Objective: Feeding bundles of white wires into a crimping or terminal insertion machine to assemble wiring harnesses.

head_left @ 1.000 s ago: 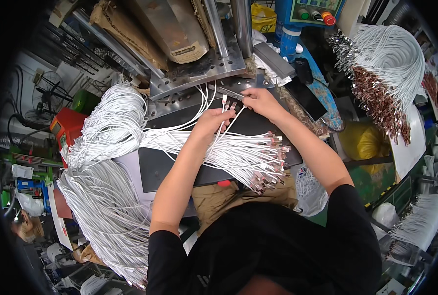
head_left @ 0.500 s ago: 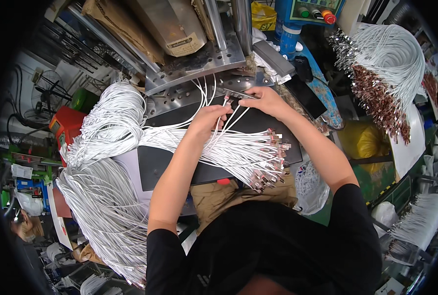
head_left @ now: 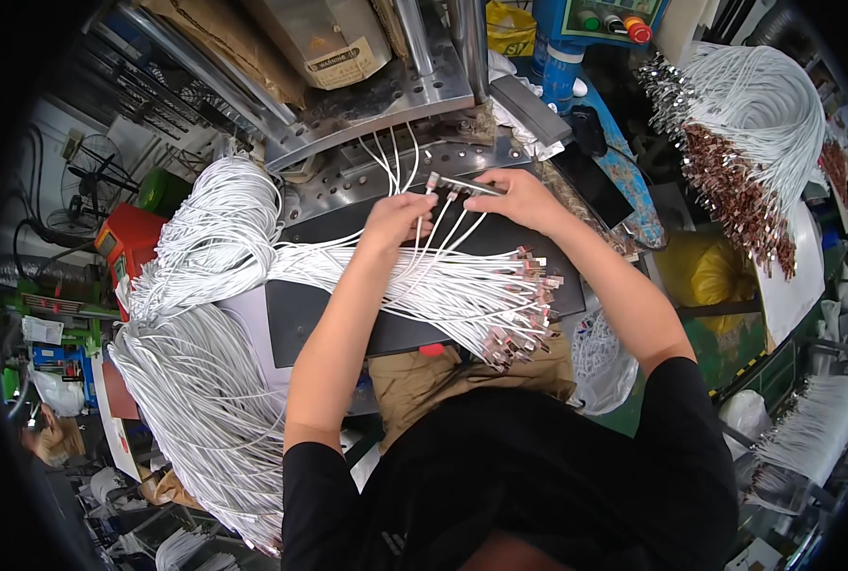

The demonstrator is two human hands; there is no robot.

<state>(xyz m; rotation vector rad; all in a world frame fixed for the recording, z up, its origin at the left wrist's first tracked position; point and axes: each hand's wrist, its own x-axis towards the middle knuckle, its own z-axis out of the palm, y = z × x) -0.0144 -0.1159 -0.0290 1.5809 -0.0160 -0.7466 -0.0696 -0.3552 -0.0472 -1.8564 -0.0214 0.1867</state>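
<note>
The left hand [head_left: 397, 225] is pinching a thin white cable [head_left: 419, 232], while the right hand [head_left: 521, 201] is gripping a narrow grey metal bar [head_left: 467, 185] pointing lengthwise left, toward the cable's far end.

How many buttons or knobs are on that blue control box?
3: a green button at the left, a dark knob in the middle and a red knob at the right. More may lie beyond the picture's upper edge.

Slim metal bar [head_left: 468, 185], slightly slanting, white cables [head_left: 444, 213] at its near edge, cable bundle [head_left: 443, 295] fanned below
</note>
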